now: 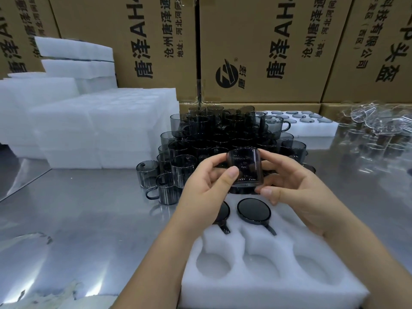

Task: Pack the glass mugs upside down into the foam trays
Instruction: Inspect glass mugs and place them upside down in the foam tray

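- Centrally in the head view, a smoky grey held mug (pixel 244 170) sits between both hands, raised above the far end of the foam tray (pixel 267 293); through the dark glass I cannot tell which end is up.
- The left hand (pixel 207 188) grasps the held mug from its left side, with the thumb pressed on the near wall and the fingers curled round behind.
- The right hand (pixel 296 188) grasps it from the right, fingertips on the upper wall and thumb near the lower edge.
- The foam tray is white and lies on the metal table (pixel 78 219) just before the person; its near row shows three round pockets of bare foam.
- Two packed mugs (pixel 253 211) sit bottom-up in pockets farther along the tray, handles pointing toward the camera; the left one is partly hidden by the left hand.
- A pile of mugs (pixel 223 134), stacked in layers, stands on the table just behind the hands, a few loose ones at its left foot.
- A stack of foam (pixel 100 130) fills the left of the table.
- A second tray (pixel 312 128), far right of the pile, holds mugs bottom-up.
- Clear glassware (pixel 379 126) lies heaped at the far right.
- Printed cardboard boxes (pixel 267 52) form a wall behind everything.
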